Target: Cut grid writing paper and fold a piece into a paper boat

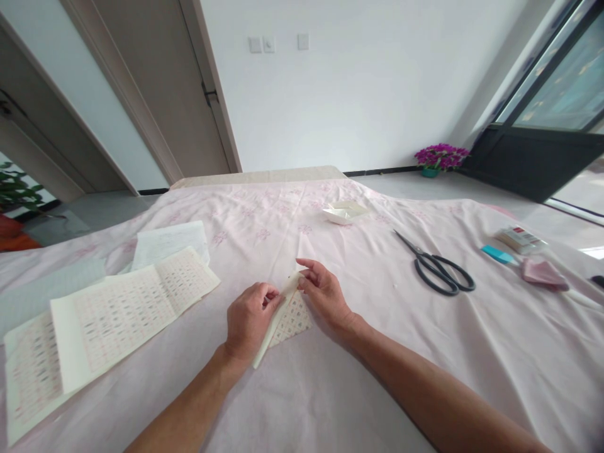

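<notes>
A folded sheet of cream paper [291, 321] lies on the pink cloth in front of me, with rows of dark marks on its printed side and a plain folded strip along its left edge. My left hand [249, 319] is closed on that strip, thumb and fingers pinching it. At the top end of the same fold, my right hand [326, 290] grips the paper between thumb and fingers, with the index finger reaching past the edge. Farther off sits a folded paper boat [344, 212], apart from both hands.
Printed paper sheets [136, 308] overlap on the left, beside a white sheet [170, 242]. To the right lie black-handled scissors [434, 267], a blue eraser-like piece [497, 254], a wrapped packet [521, 239] and a folded pink cloth [543, 273]. The pink tablecloth [368, 377] is wrinkled.
</notes>
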`<state>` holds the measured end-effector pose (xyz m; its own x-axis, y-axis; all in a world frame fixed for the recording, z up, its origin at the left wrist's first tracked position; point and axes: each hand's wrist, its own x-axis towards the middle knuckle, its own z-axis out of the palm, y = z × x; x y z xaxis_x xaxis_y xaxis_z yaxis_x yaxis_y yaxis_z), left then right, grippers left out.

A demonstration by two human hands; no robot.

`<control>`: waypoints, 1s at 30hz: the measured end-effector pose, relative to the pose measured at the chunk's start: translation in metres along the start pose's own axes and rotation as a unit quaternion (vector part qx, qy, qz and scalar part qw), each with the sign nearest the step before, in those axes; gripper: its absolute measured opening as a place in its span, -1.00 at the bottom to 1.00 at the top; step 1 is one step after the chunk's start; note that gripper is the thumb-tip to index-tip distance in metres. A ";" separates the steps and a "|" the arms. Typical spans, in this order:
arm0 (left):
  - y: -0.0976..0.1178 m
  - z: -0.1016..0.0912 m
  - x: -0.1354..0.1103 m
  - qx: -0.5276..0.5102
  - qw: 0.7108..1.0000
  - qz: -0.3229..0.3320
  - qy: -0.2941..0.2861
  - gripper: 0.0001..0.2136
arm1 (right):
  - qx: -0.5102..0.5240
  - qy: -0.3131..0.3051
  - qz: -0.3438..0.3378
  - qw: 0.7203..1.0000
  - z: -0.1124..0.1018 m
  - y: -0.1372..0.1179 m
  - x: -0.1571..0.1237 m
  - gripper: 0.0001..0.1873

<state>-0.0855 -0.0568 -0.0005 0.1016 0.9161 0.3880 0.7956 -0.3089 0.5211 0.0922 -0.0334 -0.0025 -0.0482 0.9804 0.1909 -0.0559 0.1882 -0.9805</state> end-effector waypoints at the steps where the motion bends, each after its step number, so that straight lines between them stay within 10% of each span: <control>1: -0.001 0.000 0.000 0.001 1.000 0.005 0.003 -0.92 | -0.005 -0.006 0.002 1.000 0.000 0.000 -0.001 -0.52; 7: -0.002 0.001 0.002 -0.077 0.995 -0.057 -0.007 -0.86 | -0.135 -0.005 0.006 0.991 -0.001 0.003 -0.004 -0.47; 16: -0.011 0.004 0.006 -0.289 0.946 -0.134 -0.059 -0.77 | 0.022 -0.060 0.067 0.996 0.001 -0.001 -0.005 -0.41; 30: -0.001 0.000 0.001 -0.197 0.977 -0.083 -0.024 -0.82 | 0.005 0.010 0.060 0.998 0.005 -0.002 -0.005 -0.50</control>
<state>-0.0863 -0.0561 -0.0005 0.0269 0.9697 0.2428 0.5123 -0.2219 0.8297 0.0875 -0.0385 -0.0012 -0.0349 0.9968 0.0714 -0.0605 0.0692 -0.9958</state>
